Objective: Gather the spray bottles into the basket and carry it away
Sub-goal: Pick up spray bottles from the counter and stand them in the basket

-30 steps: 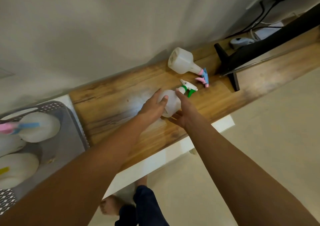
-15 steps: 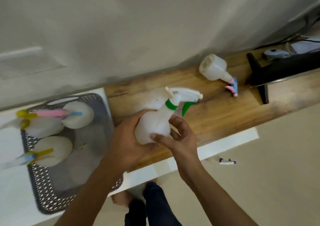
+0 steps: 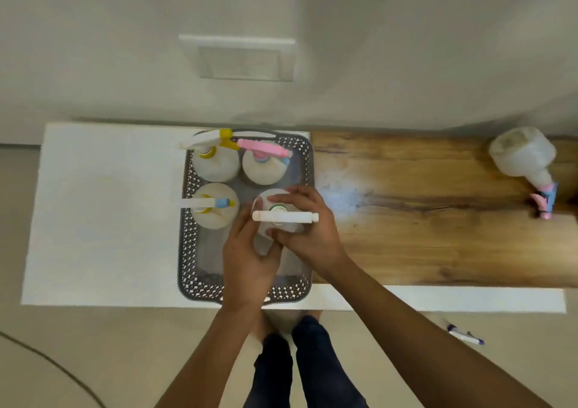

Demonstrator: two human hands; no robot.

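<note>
Both hands, left hand (image 3: 250, 260) & right hand (image 3: 308, 235), have fingers wrapped round the green-collared bottle (image 3: 275, 209), upright inside the basket (image 3: 308, 170) at its right-middle, beside 3 others w/ yellow, pink and blue trigger heads. Translucent white plastic w/ white trigger on top; prob light, smooth & a bit slippery, so best held round the body, not the trigger. One more bottle (image 3: 520, 154) lies tipped on the wood top (image 3: 422, 220), well right of basket.

Both hands, left hand (image 3: 247, 260) and right hand (image 3: 308, 235), grip an upright spray bottle (image 3: 283, 217) inside the grey basket (image 3: 308, 170) on the bench (image 3: 103, 207).
</note>
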